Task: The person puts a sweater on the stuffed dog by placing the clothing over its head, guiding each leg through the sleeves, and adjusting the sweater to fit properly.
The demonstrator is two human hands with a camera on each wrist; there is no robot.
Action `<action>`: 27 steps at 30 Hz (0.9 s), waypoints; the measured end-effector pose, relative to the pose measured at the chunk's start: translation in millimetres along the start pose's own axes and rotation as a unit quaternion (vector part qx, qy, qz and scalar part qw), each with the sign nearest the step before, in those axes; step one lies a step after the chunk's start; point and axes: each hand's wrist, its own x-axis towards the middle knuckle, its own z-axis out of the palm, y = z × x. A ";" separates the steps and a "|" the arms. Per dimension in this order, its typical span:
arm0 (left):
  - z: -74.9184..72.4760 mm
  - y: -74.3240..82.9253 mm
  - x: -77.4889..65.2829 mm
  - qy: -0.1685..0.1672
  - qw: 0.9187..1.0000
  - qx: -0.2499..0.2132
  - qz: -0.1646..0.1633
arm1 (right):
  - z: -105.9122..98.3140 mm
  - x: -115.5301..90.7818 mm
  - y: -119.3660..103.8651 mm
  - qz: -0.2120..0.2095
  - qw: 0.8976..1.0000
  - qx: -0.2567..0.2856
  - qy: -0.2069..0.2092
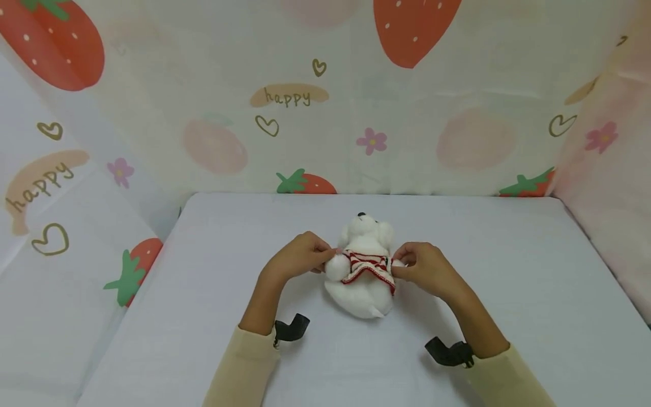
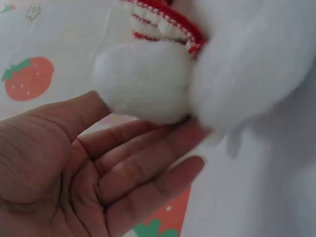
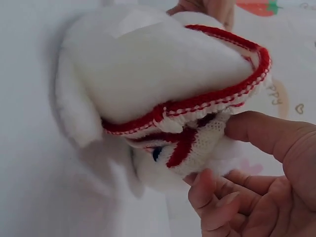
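A white plush dog (image 1: 360,294) with a black nose and floppy ears is on the white table, its nose tipped upward. It wears a red-and-white knitted sweater (image 1: 367,263), whose hem stands away from the body in the right wrist view. My left hand (image 1: 301,257) pinches a round white paw (image 2: 143,81) on the left, thumb on one side and fingers underneath. On the other side, my right hand (image 1: 424,267) pinches the sweater's knitted sleeve (image 3: 205,143) between thumb and fingers. Part of the right-hand paw is hidden by the fingers and sleeve.
The white-covered table (image 1: 203,339) spreads around the toy. Behind it stands a cloth backdrop (image 1: 315,135) printed with strawberries, hearts and flowers, with similar panels at both sides. Black wrist-worn devices (image 1: 292,328) stick out at both cuffs, close over the table.
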 end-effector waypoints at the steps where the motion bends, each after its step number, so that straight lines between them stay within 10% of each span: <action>1: 1.4 -0.5 1.0 -0.016 1.000 -0.011 -0.006 | 0.8 0.1 -0.1 0.001 1.000 0.002 -0.001; 27: 13.9 11.9 1.3 -0.038 0.999 -0.001 0.034 | 14.1 0.7 -5.1 0.018 1.000 0.014 -0.013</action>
